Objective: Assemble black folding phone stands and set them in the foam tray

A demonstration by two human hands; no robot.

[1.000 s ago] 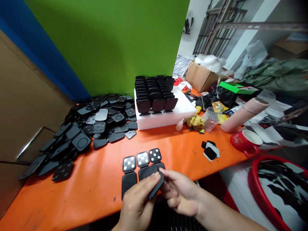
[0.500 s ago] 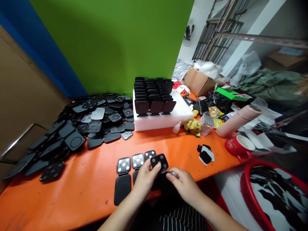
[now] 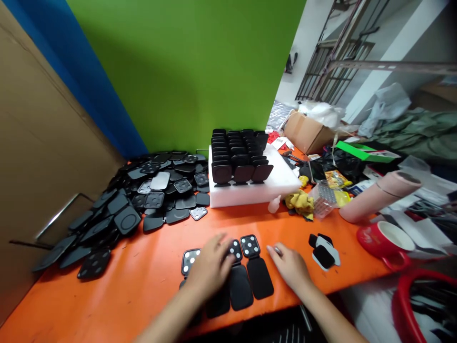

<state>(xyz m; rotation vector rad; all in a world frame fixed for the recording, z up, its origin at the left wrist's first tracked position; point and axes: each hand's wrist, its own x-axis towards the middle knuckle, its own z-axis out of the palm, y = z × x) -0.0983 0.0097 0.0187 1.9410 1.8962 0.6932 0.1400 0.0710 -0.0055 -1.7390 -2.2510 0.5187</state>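
A row of several black folding pads, opened flat with pale round dots on their upper halves, lies on the orange table [image 3: 143, 295]. The pad at the right end [image 3: 260, 278] and the pad beside it [image 3: 241, 287] show most of their length. My left hand [image 3: 210, 269], slightly blurred, is over the row with its fingers apart, and no held thing shows in it. It hides much of the left pads, including part of the leftmost pad [image 3: 190, 258]. To the right of the row, my right hand [image 3: 291, 267] is closed around a small shiny metal tool [image 3: 277, 250], mostly hidden by the fingers.
Many black pads [image 3: 167, 202] are heaped at the left. More stand in rows [image 3: 243, 174] on a white foam block [image 3: 257, 194]. At the right are black and white cut pieces [image 3: 324, 255], a red mug [image 3: 382, 240], a pink flask [image 3: 380, 195] and a yellow cloth [image 3: 300, 204].
The folding pad that was in my left hand now lies in the row. My left hand has moved onto the row's left part; my right hand has moved right, still with the metal tool.
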